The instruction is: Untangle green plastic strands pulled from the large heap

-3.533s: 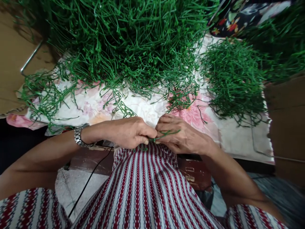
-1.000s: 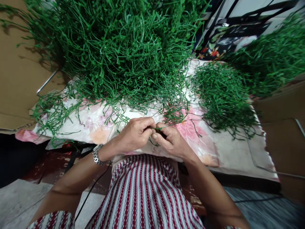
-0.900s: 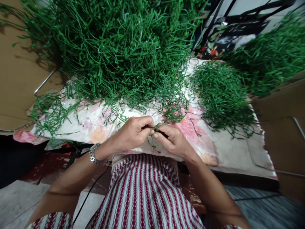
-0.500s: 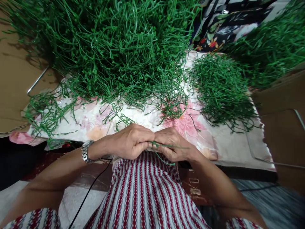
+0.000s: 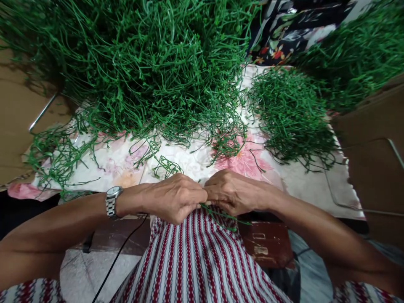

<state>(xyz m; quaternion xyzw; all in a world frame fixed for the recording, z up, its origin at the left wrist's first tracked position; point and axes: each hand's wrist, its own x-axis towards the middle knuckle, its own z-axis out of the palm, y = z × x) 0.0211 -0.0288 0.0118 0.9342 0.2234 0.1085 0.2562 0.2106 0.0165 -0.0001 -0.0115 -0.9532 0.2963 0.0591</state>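
Observation:
Both hands meet at the near edge of the cloth-covered table, just above my striped garment (image 5: 189, 261). My left hand (image 5: 178, 200), with a watch (image 5: 112, 201) on the wrist, is closed in a pinch on thin green stems (image 5: 221, 213). Pressed against it, my right hand (image 5: 233, 192) is closed too, its fingertips at the same stems. The stems' loose ends stick out to the lower right beneath the right hand. Where exactly the fingertips grip is partly hidden. Just beyond the left hand, a few looped green stems (image 5: 167, 166) lie on the cloth.
A large heap of green stems (image 5: 151, 67) covers the far side. A smaller pile (image 5: 293, 113) lies at right, and loose stems (image 5: 63, 158) at left. The floral cloth (image 5: 312, 189) covers the table. Cardboard (image 5: 372, 168) stands at right, more cardboard (image 5: 22, 105) at left.
Both hands have come slightly lower and nearer my body, with the elbows spread wider. The stem ends now slant down to the right instead of lying nearly level.

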